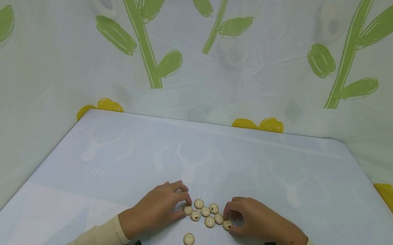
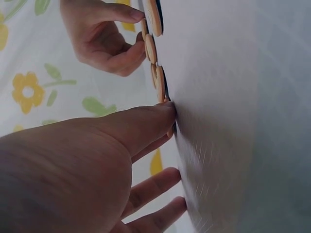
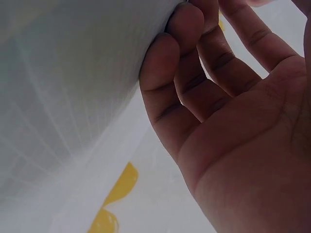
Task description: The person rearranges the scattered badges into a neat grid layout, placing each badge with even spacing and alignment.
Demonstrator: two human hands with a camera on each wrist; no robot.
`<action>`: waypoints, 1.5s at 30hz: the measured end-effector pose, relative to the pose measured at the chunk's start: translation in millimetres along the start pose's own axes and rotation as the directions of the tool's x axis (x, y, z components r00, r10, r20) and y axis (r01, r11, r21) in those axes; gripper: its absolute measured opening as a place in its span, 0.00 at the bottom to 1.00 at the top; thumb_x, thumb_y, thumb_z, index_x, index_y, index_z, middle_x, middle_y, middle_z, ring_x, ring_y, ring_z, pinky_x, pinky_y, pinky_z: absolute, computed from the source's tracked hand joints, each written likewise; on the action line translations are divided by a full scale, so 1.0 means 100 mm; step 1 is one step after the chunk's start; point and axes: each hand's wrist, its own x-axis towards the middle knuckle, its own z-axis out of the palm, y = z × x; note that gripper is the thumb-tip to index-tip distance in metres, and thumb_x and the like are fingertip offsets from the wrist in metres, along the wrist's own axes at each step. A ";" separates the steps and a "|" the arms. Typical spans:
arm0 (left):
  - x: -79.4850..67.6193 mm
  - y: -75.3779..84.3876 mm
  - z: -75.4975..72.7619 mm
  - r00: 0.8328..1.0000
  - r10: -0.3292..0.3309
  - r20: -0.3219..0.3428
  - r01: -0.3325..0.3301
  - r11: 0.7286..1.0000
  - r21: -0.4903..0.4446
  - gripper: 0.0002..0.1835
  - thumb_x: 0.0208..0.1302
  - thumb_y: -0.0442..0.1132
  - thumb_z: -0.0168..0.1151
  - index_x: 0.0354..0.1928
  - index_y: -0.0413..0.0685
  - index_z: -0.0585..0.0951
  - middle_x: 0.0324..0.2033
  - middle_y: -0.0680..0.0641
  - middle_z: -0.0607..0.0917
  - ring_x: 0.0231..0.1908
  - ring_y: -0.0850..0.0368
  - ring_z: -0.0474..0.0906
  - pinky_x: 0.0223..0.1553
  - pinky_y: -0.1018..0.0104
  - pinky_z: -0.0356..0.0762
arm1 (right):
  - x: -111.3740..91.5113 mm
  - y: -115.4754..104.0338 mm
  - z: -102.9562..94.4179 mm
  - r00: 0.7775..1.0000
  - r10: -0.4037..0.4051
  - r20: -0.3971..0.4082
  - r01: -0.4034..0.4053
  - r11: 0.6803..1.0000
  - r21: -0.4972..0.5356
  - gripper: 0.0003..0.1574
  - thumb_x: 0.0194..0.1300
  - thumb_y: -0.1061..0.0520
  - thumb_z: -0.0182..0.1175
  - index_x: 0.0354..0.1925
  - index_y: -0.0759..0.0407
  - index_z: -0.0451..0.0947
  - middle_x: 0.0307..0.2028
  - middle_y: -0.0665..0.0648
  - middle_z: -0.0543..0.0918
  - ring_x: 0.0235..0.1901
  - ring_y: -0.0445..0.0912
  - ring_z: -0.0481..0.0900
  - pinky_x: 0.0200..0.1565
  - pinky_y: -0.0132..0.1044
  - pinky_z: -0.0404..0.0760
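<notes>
Several round, pale wooden buttons [image 1: 205, 211] with small dark face-like marks lie in a close cluster on the table. At the cluster's left end, my left hand [image 1: 160, 205] pinches the leftmost button [image 1: 188, 210] between thumb and forefinger. In the left wrist view the thumb [image 2: 150, 121] presses low against the tabletop, and its other fingers spread behind. On the opposite end, my right hand [image 1: 256, 220] holds the rightmost button [image 1: 227, 225] by its edges, fingers curled. The right wrist view shows the right hand's fingers [image 3: 160, 63] bent down at the table surface; the button is hidden there.
One separate button [image 1: 189, 239] lies nearer to me, below the cluster. The table [image 1: 122, 150] has a pale blue cover with faint deer-head prints. Behind it hangs a white curtain [image 1: 271, 66] with green leaves and yellow flowers.
</notes>
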 end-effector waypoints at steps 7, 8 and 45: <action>0.00 -0.02 0.02 1.000 -0.008 -0.008 0.008 1.000 0.028 0.08 0.59 0.49 0.73 0.40 0.62 0.85 0.51 0.53 0.83 0.59 0.52 0.79 0.50 0.49 0.80 | 0.00 0.00 0.00 1.000 -0.009 -0.003 0.009 1.000 0.001 0.13 0.56 0.56 0.73 0.36 0.43 0.79 0.29 0.41 0.73 0.31 0.33 0.70 0.35 0.27 0.73; 0.00 -0.02 0.02 1.000 -0.008 -0.009 0.008 1.000 0.028 0.08 0.59 0.49 0.73 0.40 0.63 0.85 0.51 0.54 0.83 0.59 0.52 0.79 0.50 0.49 0.80 | 0.00 0.00 0.00 1.000 -0.008 -0.002 0.008 1.000 0.002 0.13 0.56 0.56 0.73 0.36 0.43 0.79 0.29 0.41 0.73 0.31 0.33 0.70 0.35 0.27 0.73; -0.01 -0.01 0.02 0.999 -0.038 0.017 0.038 0.999 -0.023 0.08 0.61 0.48 0.71 0.41 0.62 0.85 0.52 0.53 0.83 0.61 0.50 0.77 0.54 0.47 0.78 | 0.02 -0.03 -0.04 0.999 0.004 -0.050 -0.005 1.000 -0.023 0.10 0.60 0.56 0.71 0.37 0.44 0.79 0.29 0.38 0.77 0.30 0.32 0.73 0.34 0.28 0.76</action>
